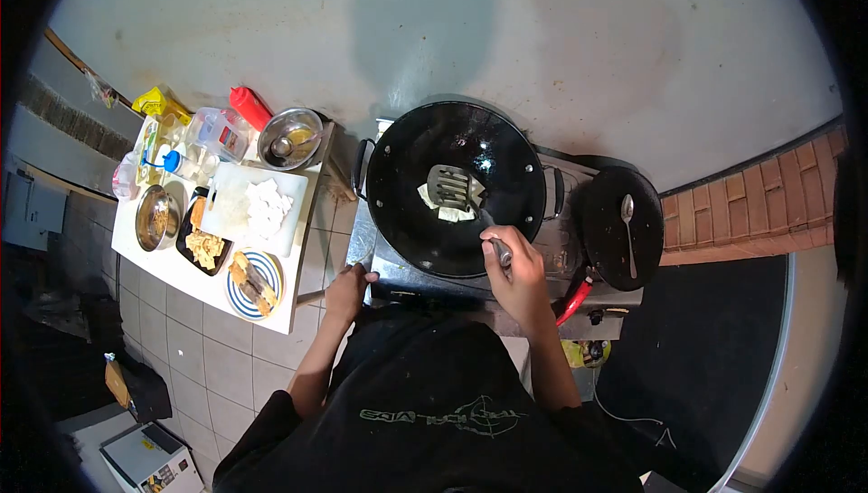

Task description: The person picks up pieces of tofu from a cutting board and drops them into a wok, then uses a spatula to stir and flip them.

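Observation:
My right hand [517, 271] is closed round the handle of a slotted metal spatula [448, 187]. The spatula's blade presses over white pieces of food [455, 214] in the middle of a black wok [411, 235]. My left hand [348, 292] rests at the front left corner of the steel stove [391, 269], its fingers curled in. What it grips there, if anything, I cannot tell. A thin grey bar shows just left of that hand.
Right of the wok lies a black pan [597, 231] with a spoon [628, 235] and red handle [575, 301]. On the left table [194, 285] are a cutting board [287, 187] with white pieces, steel bowls [290, 138], a striped plate [237, 301], a black tray [201, 258] and a red bottle [250, 109].

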`<state>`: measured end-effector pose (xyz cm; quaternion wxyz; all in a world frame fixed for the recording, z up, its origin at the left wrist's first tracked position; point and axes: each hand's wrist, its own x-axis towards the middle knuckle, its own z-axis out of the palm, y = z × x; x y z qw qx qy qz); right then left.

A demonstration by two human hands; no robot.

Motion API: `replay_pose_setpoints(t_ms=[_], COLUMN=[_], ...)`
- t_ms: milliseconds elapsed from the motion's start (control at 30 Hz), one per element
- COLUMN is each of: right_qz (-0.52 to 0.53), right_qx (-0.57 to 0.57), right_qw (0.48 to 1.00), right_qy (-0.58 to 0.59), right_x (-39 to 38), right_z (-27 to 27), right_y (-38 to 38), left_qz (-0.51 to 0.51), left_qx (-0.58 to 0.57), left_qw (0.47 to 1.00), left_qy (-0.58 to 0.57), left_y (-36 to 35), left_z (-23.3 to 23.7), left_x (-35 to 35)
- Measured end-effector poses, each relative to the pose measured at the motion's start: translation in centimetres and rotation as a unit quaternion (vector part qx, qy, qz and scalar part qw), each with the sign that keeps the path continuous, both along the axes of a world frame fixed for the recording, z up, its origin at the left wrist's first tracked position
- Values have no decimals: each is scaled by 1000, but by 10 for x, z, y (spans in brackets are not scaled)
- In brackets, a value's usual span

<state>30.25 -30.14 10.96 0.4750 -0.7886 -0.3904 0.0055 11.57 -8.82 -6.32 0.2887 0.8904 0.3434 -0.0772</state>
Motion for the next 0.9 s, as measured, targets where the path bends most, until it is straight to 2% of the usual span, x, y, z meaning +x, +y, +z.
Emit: replay_pose_setpoints(t_ms=[200,367,600,800,900], right_qz=[-4,-7,17,2,-41], right_qx=[16,-25,2,-18,-4], right_qw=[999,1000,1000,1000,999], right_qy=[-28,9,-16,-5,-11], right_x=[4,5,-5,-1,7], right_z=[-3,-7,1,12,13], right_y=[0,2,-1,-8,-12], left_qz=[1,6,5,7,9], left_qx=[-30,-22,-4,-5,-11], left_qw=[999,1000,1000,1000,1000], left_qy=[-14,-3,-6,-10,2], left_y=[2,1,-1,-1,0], left_z=[-2,-1,3,1,0], left_x=[-2,-2,0,-1,-1])
